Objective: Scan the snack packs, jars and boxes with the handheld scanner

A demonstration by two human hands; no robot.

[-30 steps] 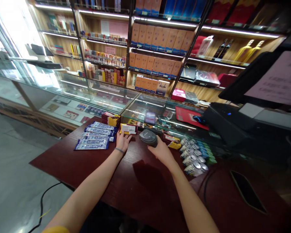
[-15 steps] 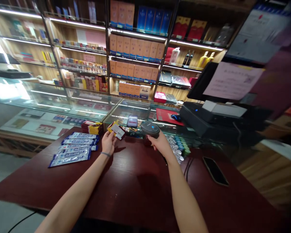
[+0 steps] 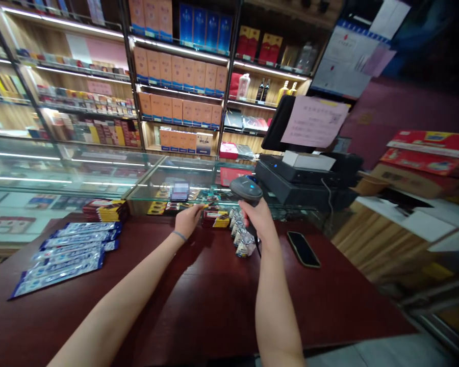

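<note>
My right hand point(image 3: 259, 213) is wrapped round the grip of a black barcode scanner point(image 3: 246, 188), its head pointing away over the table. My left hand point(image 3: 188, 220) pinches a flat yellow and dark-red packet point(image 3: 208, 205), seen almost edge-on. That packet is just above a stack of similar packets point(image 3: 216, 218), and I cannot tell whether they touch. Beside the stack, partly behind the scanner hand, lie several silvery wrapped items point(image 3: 243, 238). At the left, blue and white sachets point(image 3: 71, 250) are fanned out, with another stack of yellow and dark-red packets point(image 3: 106, 209) behind them.
A phone point(image 3: 303, 248) lies on the dark red table point(image 3: 199, 300) at the right. Behind runs a glass display counter point(image 3: 99, 171), with a black cash drawer point(image 3: 302, 183) and a monitor point(image 3: 277, 125) at its right. The scanner's cable hangs below my right hand.
My left hand has moved right with the packet, from the open table to the stack near the scanner. The packet has turned edge-on. The view has swung to the right.
</note>
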